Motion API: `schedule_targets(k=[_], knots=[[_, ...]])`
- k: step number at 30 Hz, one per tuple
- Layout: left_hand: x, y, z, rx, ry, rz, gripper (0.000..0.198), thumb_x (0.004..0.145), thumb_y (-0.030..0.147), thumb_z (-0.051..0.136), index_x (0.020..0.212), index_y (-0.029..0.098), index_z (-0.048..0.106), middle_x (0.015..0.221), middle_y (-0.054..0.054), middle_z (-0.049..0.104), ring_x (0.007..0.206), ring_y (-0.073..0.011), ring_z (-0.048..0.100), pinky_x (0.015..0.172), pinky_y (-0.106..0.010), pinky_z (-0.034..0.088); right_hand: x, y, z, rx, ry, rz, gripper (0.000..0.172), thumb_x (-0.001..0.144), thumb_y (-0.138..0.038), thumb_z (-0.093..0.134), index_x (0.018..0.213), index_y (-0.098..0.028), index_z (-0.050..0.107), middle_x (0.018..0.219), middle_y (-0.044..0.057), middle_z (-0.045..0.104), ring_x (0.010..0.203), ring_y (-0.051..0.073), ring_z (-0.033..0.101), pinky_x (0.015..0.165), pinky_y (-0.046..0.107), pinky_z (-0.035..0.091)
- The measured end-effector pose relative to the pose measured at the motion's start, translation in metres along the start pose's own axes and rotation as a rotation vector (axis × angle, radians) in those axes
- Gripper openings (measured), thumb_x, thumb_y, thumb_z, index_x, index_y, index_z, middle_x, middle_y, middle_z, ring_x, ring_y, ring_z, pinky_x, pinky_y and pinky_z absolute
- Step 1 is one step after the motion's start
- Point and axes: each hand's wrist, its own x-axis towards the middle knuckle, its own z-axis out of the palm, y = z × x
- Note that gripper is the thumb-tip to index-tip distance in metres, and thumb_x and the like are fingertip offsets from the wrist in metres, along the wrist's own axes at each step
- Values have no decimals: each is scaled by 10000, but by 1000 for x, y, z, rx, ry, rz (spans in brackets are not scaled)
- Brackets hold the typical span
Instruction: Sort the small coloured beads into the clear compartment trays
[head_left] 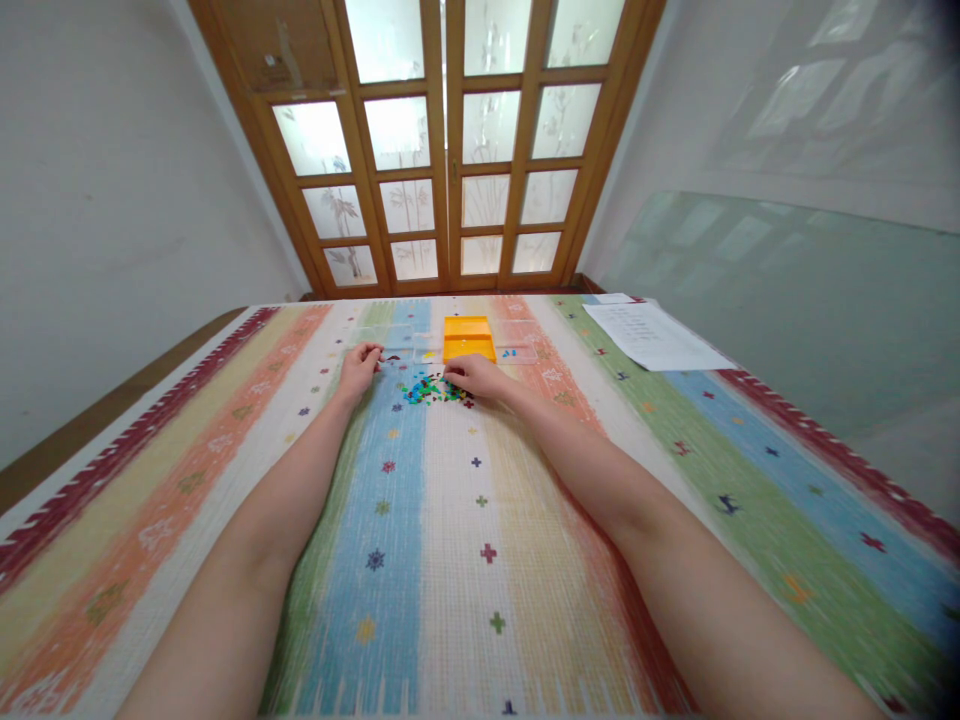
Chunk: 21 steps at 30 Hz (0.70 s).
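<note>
A loose pile of small blue, green, yellow and dark red pieces (424, 389) lies on the striped cloth. At the pile's right edge is my right hand (474, 375), its fingers bent down and pinched together; anything between them is too small to make out. My left hand (361, 368) is closed beside a clear box (403, 338) with a few dark red pieces inside, left of the pile; what it holds cannot be seen. Behind the pile stands an open yellow box (469, 338). To its right, a clear box (523, 340) contains a few blue pieces.
Printed white paper sheets (646, 335) lie on the right side of the table. The striped tablecloth (457, 520) reaches toward me under both forearms. Beyond the far table edge are wooden doors (448, 180) with glass panes, and walls stand on both sides.
</note>
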Motion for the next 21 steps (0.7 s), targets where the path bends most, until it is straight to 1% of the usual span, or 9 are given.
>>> schedule_targets(k=[2,4,6,9,12,14,16,19,21], knots=[[-1,1,0,-33,-18,-4,314,899,335,644,1162,172,703,990,-65,737,621,-119,554,627,-253,480,0,0,0,-5,-3,3,209,990,-262,571,916,-195,754,902,43,747,797,172,609,696,261,347],[-1,2,-1,-64,-19,14,423,898,334,643,1295,190,666,1117,-86,745,615,-109,562,637,-262,501,0,0,0,-13,-5,7,211,993,-267,570,916,-198,754,913,43,749,808,174,611,701,260,349],[-1,2,-1,-77,-14,23,483,900,333,635,1367,206,633,1171,-91,739,615,-105,567,646,-265,513,0,1,0,-16,-2,2,213,995,-270,568,914,-198,751,910,42,747,808,174,611,699,260,348],[-2,2,0,-44,-6,5,452,897,319,622,1333,207,658,1136,-80,745,624,-113,570,647,-263,512,0,2,1,-9,4,-10,210,993,-268,568,915,-198,750,901,42,744,797,172,609,696,264,345],[-3,1,0,66,-28,27,337,885,309,615,1174,185,734,1036,-78,756,652,-146,582,652,-279,503,-1,2,1,-2,8,-17,201,989,-259,573,916,-196,749,891,39,743,786,167,606,696,264,343],[-4,1,0,174,-88,83,274,879,313,615,1069,182,764,957,-73,754,686,-173,600,679,-299,502,-1,1,0,1,13,-28,200,989,-257,575,909,-192,747,890,38,742,782,165,607,691,261,342],[-7,2,0,310,-183,166,231,868,318,626,994,195,776,918,-60,744,740,-191,616,726,-311,502,-1,1,0,6,18,-36,202,990,-254,576,905,-187,746,896,41,744,782,164,609,688,258,343],[-13,6,2,508,-370,322,173,831,301,646,911,208,768,935,-42,716,798,-191,607,775,-312,495,-1,1,1,12,13,-21,194,988,-244,581,909,-186,748,907,44,750,788,167,613,692,255,351],[-17,10,4,571,-498,410,146,812,279,642,871,209,755,938,-35,683,788,-179,593,767,-306,488,-1,1,1,14,9,-10,186,984,-236,583,914,-189,749,919,45,755,797,169,614,696,254,354]])
